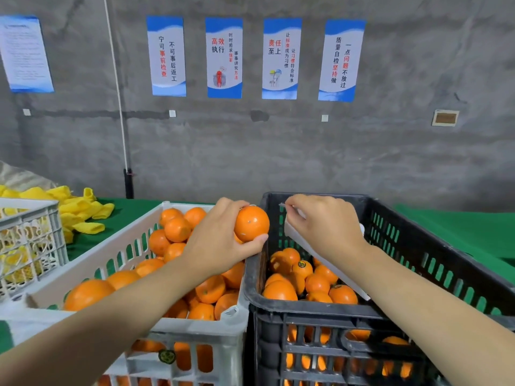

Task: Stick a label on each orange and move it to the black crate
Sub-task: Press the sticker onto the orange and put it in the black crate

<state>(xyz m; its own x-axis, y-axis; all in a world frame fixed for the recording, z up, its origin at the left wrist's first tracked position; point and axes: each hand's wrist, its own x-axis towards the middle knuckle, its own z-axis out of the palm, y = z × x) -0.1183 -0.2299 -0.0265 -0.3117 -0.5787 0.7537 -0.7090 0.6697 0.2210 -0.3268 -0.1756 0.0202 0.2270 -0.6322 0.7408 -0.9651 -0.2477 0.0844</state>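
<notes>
– Over the crates, mid head view: what's yr L hand got?

– L hand (220, 240) grips an orange (251, 223), thumb underneath, fingers curled over the top. It's held up clear of the piles, above where the white crate (195, 327) meets the black crate (306, 309).

– And the R?

– R hand (328, 227) is at 3 o'clock of that orange, near but not touching, above the black crate's far side. Thumb & forefinger are pinched on a pale sliver (282, 205); too small to say if it's a label. A white strip (320, 257) runs from under the hand down toward 5 o'clock, inside the black crate. Can't tell if I'm holding that too.

– What's in the crates?

– Loose oranges (178, 229) heaped in the white one, at 7 o'clock. Fewer fruit (317, 282) low in the black one, at 5 o'clock, one w/ a dark round sticker (302, 264).

– Anything else?

– Yellow foam nets (83, 215) on green cloth (131, 210) at 9 o'clock, beside another white crate (28, 235). Posters (224, 57) on the grey wall at 12.
</notes>
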